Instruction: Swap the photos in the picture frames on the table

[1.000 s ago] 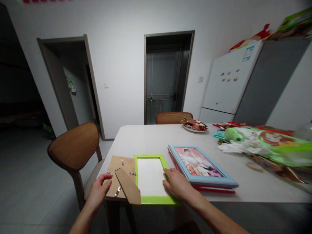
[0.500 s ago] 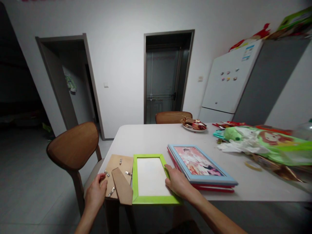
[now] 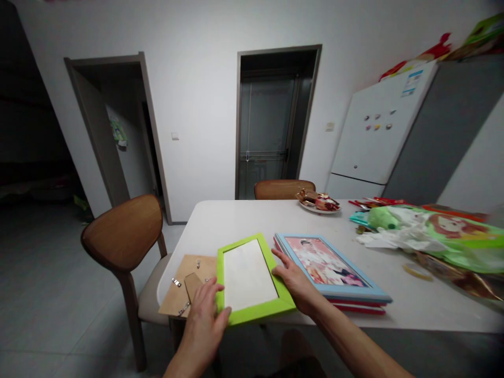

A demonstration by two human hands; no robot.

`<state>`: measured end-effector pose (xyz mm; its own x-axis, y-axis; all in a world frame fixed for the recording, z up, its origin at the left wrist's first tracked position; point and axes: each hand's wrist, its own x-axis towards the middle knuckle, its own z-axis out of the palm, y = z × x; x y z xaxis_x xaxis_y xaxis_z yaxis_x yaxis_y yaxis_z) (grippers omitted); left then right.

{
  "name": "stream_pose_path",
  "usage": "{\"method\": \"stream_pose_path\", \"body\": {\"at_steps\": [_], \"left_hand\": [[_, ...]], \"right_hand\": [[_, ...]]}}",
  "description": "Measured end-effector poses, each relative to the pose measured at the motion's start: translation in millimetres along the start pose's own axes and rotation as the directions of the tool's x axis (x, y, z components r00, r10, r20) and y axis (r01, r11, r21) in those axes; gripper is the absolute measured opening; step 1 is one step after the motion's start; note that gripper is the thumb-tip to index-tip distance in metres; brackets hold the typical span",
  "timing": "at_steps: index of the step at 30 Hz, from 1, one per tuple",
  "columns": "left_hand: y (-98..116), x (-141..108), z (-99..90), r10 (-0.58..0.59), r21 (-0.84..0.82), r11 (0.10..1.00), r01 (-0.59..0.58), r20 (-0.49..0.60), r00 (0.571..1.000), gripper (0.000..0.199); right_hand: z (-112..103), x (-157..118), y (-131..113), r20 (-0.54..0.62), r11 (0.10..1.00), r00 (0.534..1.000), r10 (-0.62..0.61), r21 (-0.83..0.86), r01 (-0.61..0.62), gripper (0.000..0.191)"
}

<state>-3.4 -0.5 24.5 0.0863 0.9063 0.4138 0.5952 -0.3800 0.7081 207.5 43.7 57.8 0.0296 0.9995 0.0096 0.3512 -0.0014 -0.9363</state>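
A lime-green picture frame (image 3: 263,310) with a blank white sheet inside is tilted slightly at the table's near edge. My right hand (image 3: 297,283) grips its right side, thumb on the front and some fingers hidden behind. At its lower left side is my left hand (image 3: 205,315), the thumb over the border and the fingers along the edge. Partly under that hand lies a brown backing board (image 3: 187,268) with metal clips and a fold-out stand. Right of the green frame, a light-blue picture frame (image 3: 326,262) with a pink picture rests on red-edged frames.
The white table (image 3: 220,218) carries a plate (image 3: 328,210) of wrapped items at the back. Plastic packaging (image 3: 452,236) and a tape roll (image 3: 417,273) lie to the right. A wooden chair (image 3: 126,231) stands left, another chair (image 3: 283,188) behind. A fridge (image 3: 378,131) is at the back right.
My left hand has moved right from the backing board to the green frame's left side. The frame has turned and tilted in my right hand. The backing board has shifted slightly.
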Motion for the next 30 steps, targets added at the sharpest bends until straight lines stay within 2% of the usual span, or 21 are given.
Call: {"method": "stream_pose_path", "body": {"at_steps": [3, 6, 11, 14, 16, 19, 21, 24, 26, 28, 30], "left_hand": [[28, -2, 16.4, 0.048, -0.077, 0.996, -0.04, 0.101, 0.994, 0.04], [45, 2, 28.1, 0.084, -0.113, 0.991, -0.071, 0.121, 0.989, 0.048], [60, 15, 29.5, 0.162, -0.147, 0.978, -0.15, 0.076, 0.984, 0.053], [63, 19, 26.7, 0.218, -0.16, 0.966, -0.205, 0.071, 0.973, 0.05], [62, 21, 25.8, 0.215, -0.153, 0.967, -0.201, 0.078, 0.974, 0.047], [59, 23, 26.3, 0.22, -0.079, 0.973, -0.216, 0.046, 0.974, 0.042], [59, 24, 27.2, 0.293, -0.005, 0.956, -0.293, 0.02, 0.956, 0.039], [61, 24, 27.1, 0.444, 0.064, 0.894, -0.444, 0.015, 0.896, 0.042], [62, 25, 24.0, 0.467, 0.076, 0.882, -0.464, -0.03, 0.884, 0.044], [60, 26, 16.7, 0.399, 0.06, 0.917, -0.394, -0.134, 0.907, 0.042], [53, 28, 5.0, 0.265, 0.0, 0.962, -0.273, -0.241, 0.934, 0.039]], "right_hand": [[5, -9, -20, 0.05, 0.958, 0.999, -0.001, 0.286, -0.013, 0.072], [8, -13, -31, 0.092, 0.904, 0.996, -0.008, 0.426, -0.032, 0.078], [7, -13, -34, 0.111, 0.879, 0.994, -0.016, 0.475, -0.039, 0.08], [5, -11, -33, 0.126, 0.87, 0.992, -0.019, 0.491, -0.046, 0.075], [3, -12, -33, 0.136, 0.867, 0.99, -0.033, 0.497, -0.039, 0.073], [2, -13, -35, 0.17, 0.858, 0.983, -0.066, 0.513, -0.031, 0.073], [2, -14, -37, 0.183, 0.851, 0.981, -0.066, 0.524, -0.04, 0.073], [3, -14, -39, 0.177, 0.862, 0.983, -0.051, 0.505, -0.046, 0.072], [3, -13, -37, 0.167, 0.893, 0.985, -0.044, 0.45, -0.037, 0.071], [1, -9, -30, 0.158, 0.944, 0.987, -0.042, 0.329, -0.012, 0.069], [-3, -4, -20, 0.139, 0.993, 0.989, -0.046, 0.112, 0.03, 0.065]]}}
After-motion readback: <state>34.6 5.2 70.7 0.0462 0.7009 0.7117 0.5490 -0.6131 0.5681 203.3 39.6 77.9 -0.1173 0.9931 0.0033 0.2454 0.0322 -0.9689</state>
